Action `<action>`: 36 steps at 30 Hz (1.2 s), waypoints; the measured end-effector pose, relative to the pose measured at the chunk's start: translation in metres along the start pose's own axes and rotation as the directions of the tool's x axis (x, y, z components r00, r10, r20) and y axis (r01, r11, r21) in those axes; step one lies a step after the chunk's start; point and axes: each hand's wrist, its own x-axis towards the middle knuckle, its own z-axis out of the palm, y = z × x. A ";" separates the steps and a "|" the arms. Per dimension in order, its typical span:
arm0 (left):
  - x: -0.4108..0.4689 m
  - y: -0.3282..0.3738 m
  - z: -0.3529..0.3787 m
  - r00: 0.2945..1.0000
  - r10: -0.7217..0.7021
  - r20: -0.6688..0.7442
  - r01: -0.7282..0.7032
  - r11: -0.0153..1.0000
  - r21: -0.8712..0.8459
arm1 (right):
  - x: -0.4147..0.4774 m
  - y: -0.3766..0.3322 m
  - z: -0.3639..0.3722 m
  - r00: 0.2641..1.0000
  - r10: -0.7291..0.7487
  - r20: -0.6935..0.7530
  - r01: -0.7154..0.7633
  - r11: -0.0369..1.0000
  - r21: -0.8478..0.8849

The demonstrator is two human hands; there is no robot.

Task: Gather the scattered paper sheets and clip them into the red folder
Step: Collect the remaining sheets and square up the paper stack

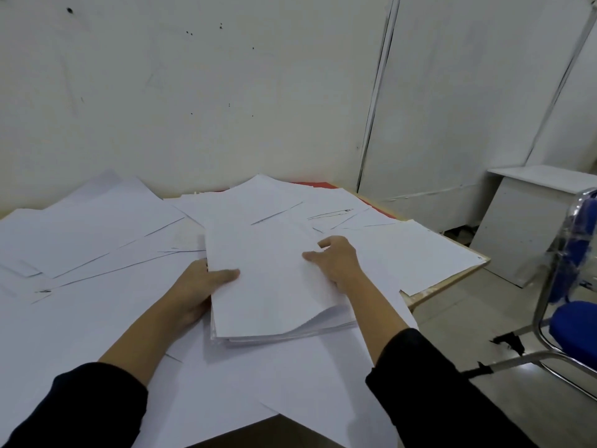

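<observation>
Nearest the camera, two dark sleeves (429, 392) are reaching forward over the bench (449, 278), which is lying almost wholly under loose sheets (97, 227) of white paper, overlapping at all angles and hanging past its near edge.

Just beyond, both hands are holding a stack of sheets (274, 286) a little above the clutter, its near end sagging and fanning into separate layers. The left hand (197, 286) is gripping the stack's left edge, with the thumb lying flat on the top sheet and the fingers going underneath. The right hand (336, 263) is holding the right edge, with the thumb pressing on top and the forefinger curling above it; its other fingers are hiding behind the paper.

Farther back, more loose sheets are spreading to the far side of the bench, and a thin strip of the red folder (310, 184) is showing from under them against the wall (193, 92).

To the right, on the floor, a blue chair (571, 321) with a metal frame is standing beside the bench, and a white cabinet (523, 227) is sitting behind it.
</observation>
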 end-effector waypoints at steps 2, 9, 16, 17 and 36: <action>0.000 -0.002 0.000 0.999 0.016 -0.029 -0.015 0.999 0.046 | 0.005 0.008 -0.007 0.998 -0.022 -0.061 0.014 0.991 -0.131; -0.001 -0.003 0.005 0.998 0.058 -0.038 -0.057 0.998 0.029 | 0.014 0.051 -0.064 0.930 0.263 -0.256 -0.365 0.732 -0.575; -0.001 -0.003 0.004 0.998 0.051 -0.036 -0.049 0.998 0.037 | 0.029 0.063 -0.076 0.947 0.280 -0.157 -0.321 0.836 -0.446; 0.000 -0.003 0.003 0.998 0.050 -0.034 -0.049 0.998 0.037 | 0.030 0.062 -0.077 0.948 0.284 -0.145 -0.319 0.842 -0.435; 0.005 0.001 -0.011 0.954 0.142 -0.263 -0.070 0.962 0.265 | 0.019 -0.016 -0.107 0.896 -0.221 -0.384 0.072 0.928 -0.367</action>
